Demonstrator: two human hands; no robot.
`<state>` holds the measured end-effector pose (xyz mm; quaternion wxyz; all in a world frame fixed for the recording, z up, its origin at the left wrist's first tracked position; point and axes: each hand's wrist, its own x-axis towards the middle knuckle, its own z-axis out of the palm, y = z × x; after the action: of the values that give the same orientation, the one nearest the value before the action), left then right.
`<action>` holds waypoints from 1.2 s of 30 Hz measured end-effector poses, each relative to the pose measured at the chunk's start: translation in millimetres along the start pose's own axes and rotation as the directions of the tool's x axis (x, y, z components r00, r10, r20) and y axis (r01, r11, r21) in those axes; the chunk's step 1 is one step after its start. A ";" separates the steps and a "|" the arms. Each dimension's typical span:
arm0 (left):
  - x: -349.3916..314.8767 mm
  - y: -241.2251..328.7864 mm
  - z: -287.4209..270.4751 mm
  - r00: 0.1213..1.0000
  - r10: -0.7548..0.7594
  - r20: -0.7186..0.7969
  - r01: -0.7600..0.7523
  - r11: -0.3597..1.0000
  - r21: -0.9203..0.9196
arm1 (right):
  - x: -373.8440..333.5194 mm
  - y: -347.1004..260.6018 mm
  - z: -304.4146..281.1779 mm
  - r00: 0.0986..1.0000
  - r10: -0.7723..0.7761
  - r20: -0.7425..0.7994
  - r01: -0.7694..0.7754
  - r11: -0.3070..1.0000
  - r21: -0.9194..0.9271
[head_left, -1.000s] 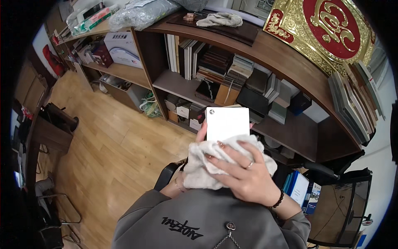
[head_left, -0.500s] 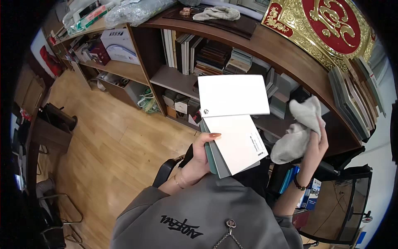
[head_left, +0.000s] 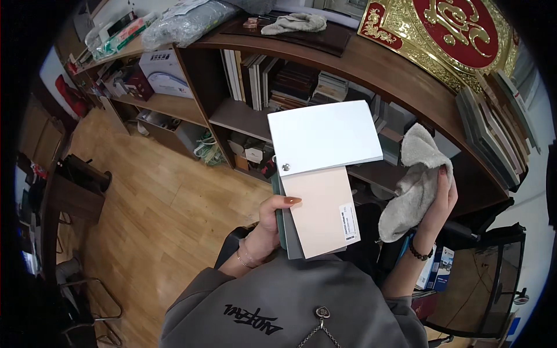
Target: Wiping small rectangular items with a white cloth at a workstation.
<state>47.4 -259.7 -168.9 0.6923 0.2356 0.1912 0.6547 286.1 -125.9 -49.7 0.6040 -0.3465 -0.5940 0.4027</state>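
A fan of sample boards, joined by a metal rivet at one corner, is in my left hand [head_left: 271, 219]. Its white top board [head_left: 325, 136] is swung out across the far end. Below it lies a pale peach board [head_left: 321, 211] with a small label, and grey and green boards peek out at the left edge. My left thumb presses on the peach board, with the fingers hidden underneath. To the right, my right hand [head_left: 441, 203] grips a crumpled grey cloth [head_left: 409, 191], which hangs beside the boards without touching them.
A curved brown shelf unit [head_left: 243, 116] holds books and sample panels. On its top lie a second cloth [head_left: 294, 23], bubble-wrapped items [head_left: 191, 26] and a gold-and-red plaque [head_left: 452, 35]. Panels [head_left: 487, 139] lean at the right. A dark-framed screen [head_left: 470, 290] stands lower right.
The sample boards have turned slightly, and the peach board now points more straight toward me. My right hand and the cloth have shifted a little, with the cloth hanging lower.
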 end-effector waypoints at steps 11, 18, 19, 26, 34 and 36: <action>7.6 16.3 45.6 0.994 -0.042 0.099 0.062 0.975 -0.214 | 17.4 24.9 -8.5 0.964 0.255 0.073 -0.263 0.955 0.136; -0.2 9.9 31.6 0.974 -0.214 0.072 0.222 0.963 -0.151 | 42.7 52.3 14.8 0.732 0.505 0.457 -0.677 0.609 0.413; -1.2 8.5 26.5 0.967 -0.252 0.032 0.254 0.960 -0.120 | 39.5 54.2 15.2 0.703 0.524 0.481 -0.706 0.596 0.382; -0.8 17.9 53.6 0.976 -0.009 -0.216 -0.060 0.949 -0.308 | -15.4 60.8 -41.1 0.723 0.222 0.654 -0.526 0.790 0.314; 20.2 13.9 44.1 0.996 -0.075 -0.041 0.069 0.991 -0.116 | -49.6 57.4 -16.7 0.726 0.602 0.332 -0.683 0.580 0.444; 25.6 13.8 40.4 0.995 -0.102 -0.018 0.100 0.988 -0.117 | -56.0 46.4 -2.5 0.635 0.381 0.672 -0.633 0.756 0.169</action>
<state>61.0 -236.8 -126.8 0.7347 0.1773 0.1727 0.6316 286.8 -155.8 -116.1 0.2981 -0.2290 -0.5353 0.7564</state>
